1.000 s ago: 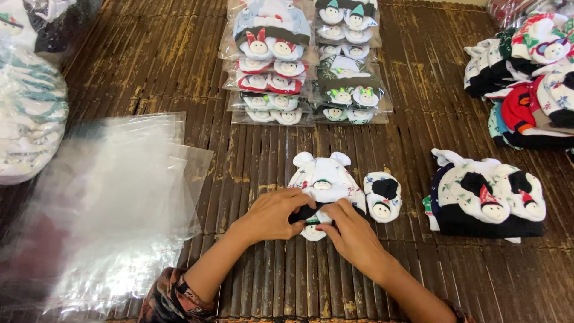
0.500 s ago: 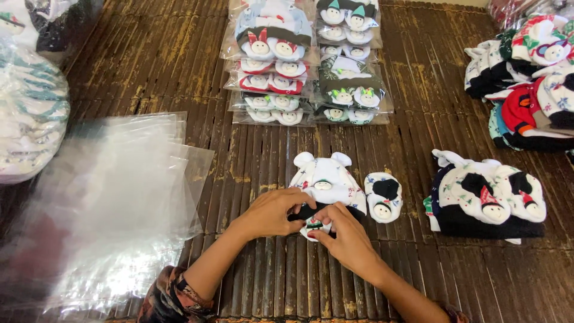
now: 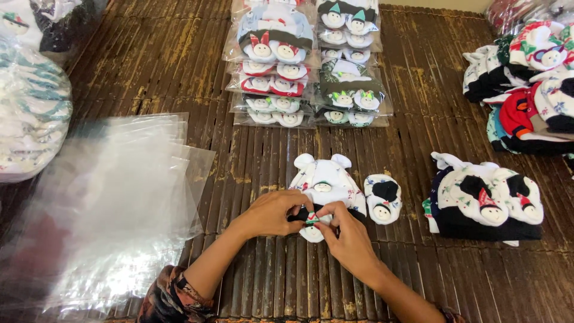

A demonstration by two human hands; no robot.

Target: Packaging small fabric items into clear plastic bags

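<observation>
A white baby hat (image 3: 327, 179) with two round ears lies on the brown slatted mat (image 3: 239, 161). At its near edge sits a small bootie (image 3: 311, 226) with a round doll face. My left hand (image 3: 272, 212) and my right hand (image 3: 347, 236) both pinch this bootie from either side, fingertips meeting over it. A second matching bootie (image 3: 383, 198), white with a black patch, lies apart just right of the hat.
A stack of clear plastic bags (image 3: 113, 197) lies at the left. Bagged sets (image 3: 275, 60) are piled at the back centre. Loose hat-and-bootie sets (image 3: 487, 200) lie at the right, more (image 3: 526, 78) at the far right. A full bag (image 3: 30, 119) sits far left.
My hands have stayed over the bootie at the hat's near edge; the fingers have shifted slightly on it. Nothing else has moved.
</observation>
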